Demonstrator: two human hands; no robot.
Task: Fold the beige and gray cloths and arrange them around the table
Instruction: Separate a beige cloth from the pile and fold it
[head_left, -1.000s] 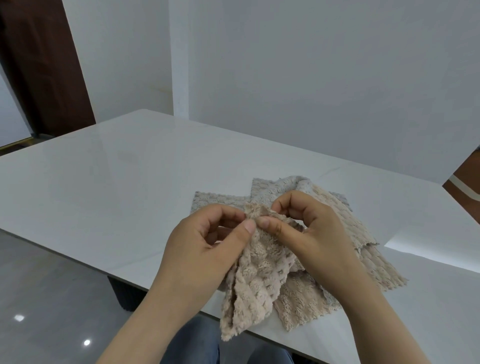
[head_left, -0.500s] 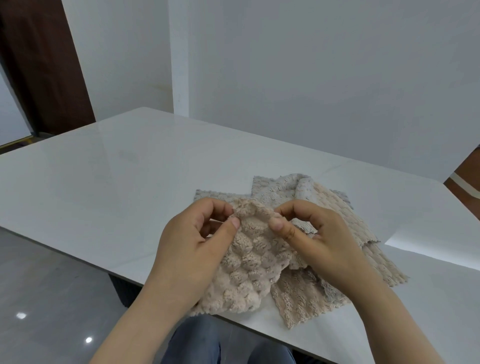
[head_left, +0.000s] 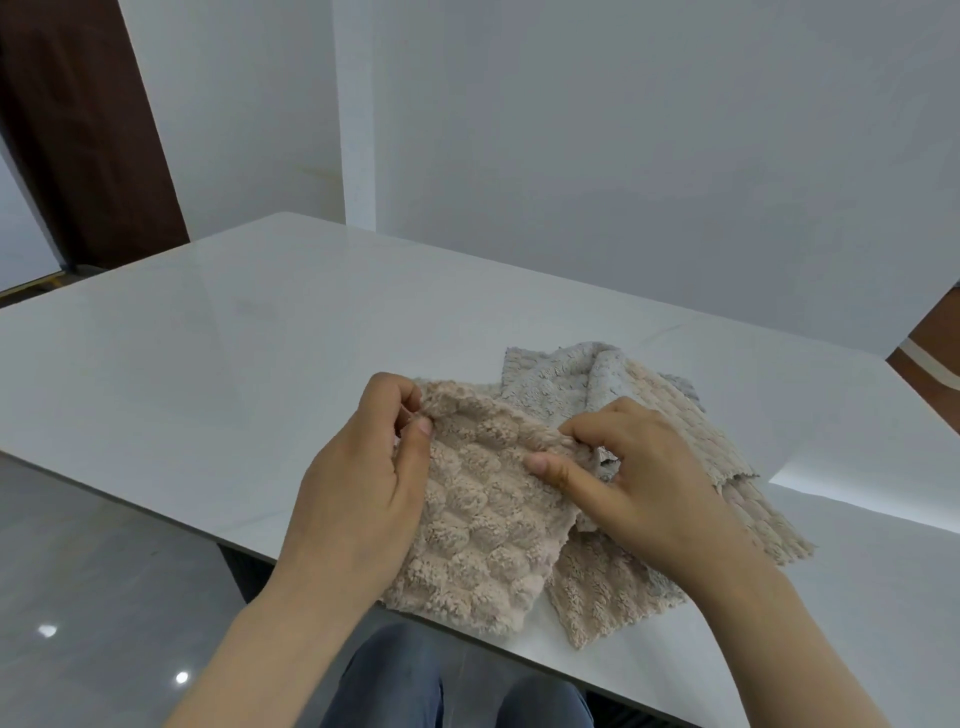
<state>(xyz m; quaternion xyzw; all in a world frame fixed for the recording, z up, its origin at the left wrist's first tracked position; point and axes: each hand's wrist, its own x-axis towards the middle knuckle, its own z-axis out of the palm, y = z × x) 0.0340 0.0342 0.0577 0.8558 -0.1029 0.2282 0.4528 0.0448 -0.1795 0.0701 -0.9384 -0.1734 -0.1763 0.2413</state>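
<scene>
Nearest, we note a beige cloth (head_left: 483, 525) of plush, bubble-quilted pile, its lower hem reaching the near edge of the white table (head_left: 208, 364). The left hand (head_left: 358, 483) pinches its upper left corner between thumb and curled fingers. The right hand (head_left: 639, 483) pinches the upper right corner likewise, and the top hem is raised. Just behind on the table, further beige cloths (head_left: 597, 592) lie overlapped and ribbed. Farthest back lies a crumpled gray cloth (head_left: 550, 384).

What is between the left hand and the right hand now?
In the head view, the beige cloth fills the gap; the left hand pinches one upper corner, the right hand the other.
</scene>
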